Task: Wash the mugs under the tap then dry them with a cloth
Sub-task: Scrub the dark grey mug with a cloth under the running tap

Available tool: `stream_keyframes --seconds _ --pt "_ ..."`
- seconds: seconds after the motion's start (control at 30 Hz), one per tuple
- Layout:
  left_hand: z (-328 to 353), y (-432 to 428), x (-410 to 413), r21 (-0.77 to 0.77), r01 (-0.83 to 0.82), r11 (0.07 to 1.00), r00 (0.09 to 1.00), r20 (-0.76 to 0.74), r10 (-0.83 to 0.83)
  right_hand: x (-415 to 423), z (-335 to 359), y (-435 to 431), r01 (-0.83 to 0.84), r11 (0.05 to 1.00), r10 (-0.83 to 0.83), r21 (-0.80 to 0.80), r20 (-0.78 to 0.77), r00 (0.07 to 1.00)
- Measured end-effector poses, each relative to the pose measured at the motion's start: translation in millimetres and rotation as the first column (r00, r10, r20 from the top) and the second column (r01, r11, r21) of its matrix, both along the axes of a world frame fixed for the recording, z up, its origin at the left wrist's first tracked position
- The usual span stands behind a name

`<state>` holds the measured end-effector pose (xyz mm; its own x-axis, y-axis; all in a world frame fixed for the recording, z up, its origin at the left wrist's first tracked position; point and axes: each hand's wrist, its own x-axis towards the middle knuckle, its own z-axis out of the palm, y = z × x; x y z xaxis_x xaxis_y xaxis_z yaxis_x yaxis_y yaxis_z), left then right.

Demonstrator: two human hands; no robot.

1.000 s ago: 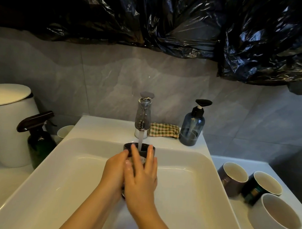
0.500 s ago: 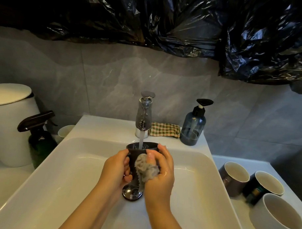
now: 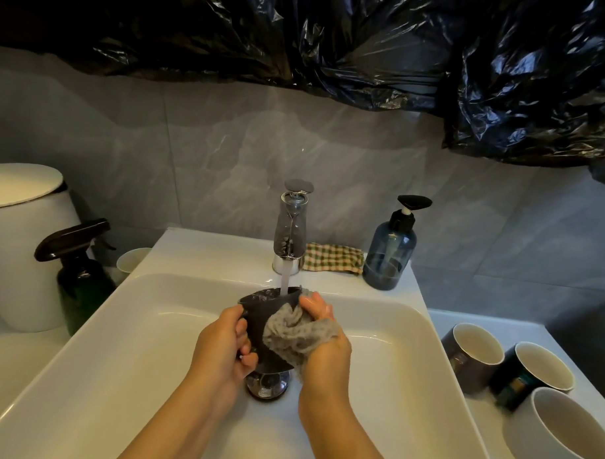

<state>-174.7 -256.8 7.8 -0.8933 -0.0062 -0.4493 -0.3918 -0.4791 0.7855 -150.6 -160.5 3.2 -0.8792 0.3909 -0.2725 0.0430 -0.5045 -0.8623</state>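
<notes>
Mug [image 3: 262,308], dark and tilted, is held above the drain [image 3: 267,382] at the middle of the sink [image 3: 393,335], its mouth under the running tap [image 3: 291,225]. Left hand [image 3: 221,346]: fingers curled round the mug's near wall. Right hand [image 3: 327,354]: fingers closed on a grey cloth [image 3: 297,332] pressed to the mug's right side. Risk: the wet wall may slip from the one holding hand as the cloth pushes sideways, dropping the mug into the sink; the stream may also splash off the tilted rim. Whether a handle is gripped cannot be told.

Four mugs [image 3: 257,317] [image 3: 459,358] [image 3: 515,386] [image 3: 544,443], two cloths [image 3: 297,335] [image 3: 332,258], two bottles [image 3: 83,283] [image 3: 389,260], one tap [image 3: 290,229], one sink [image 3: 224,254], one white bin [image 3: 19,253], one small cup [image 3: 132,261].
</notes>
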Motion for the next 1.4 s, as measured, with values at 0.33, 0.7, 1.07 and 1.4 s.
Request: stream_keyframes --seconds 0.33,0.7,1.07,1.4 --pt "8 2 1 -0.097 0.085 0.992 0.993 -0.074 -0.092 2 -6 6 -0.113 0.986 0.117 0.126 -0.024 0.993" --pt "8 -12 -2 0.005 0.247 0.969 0.969 -0.026 -0.247 -9 5 35 -0.199 0.978 0.210 -0.068 0.284 0.936" --pt "6 -19 -17 0.003 0.490 0.872 0.865 0.124 -0.487 -15 25 44 -0.462 0.887 0.451 -0.015 0.245 0.858" --pt "-9 -3 -20 0.041 0.045 0.998 0.991 0.121 -0.049 -4 7 24 -0.353 0.928 0.305 0.116 0.304 0.902"
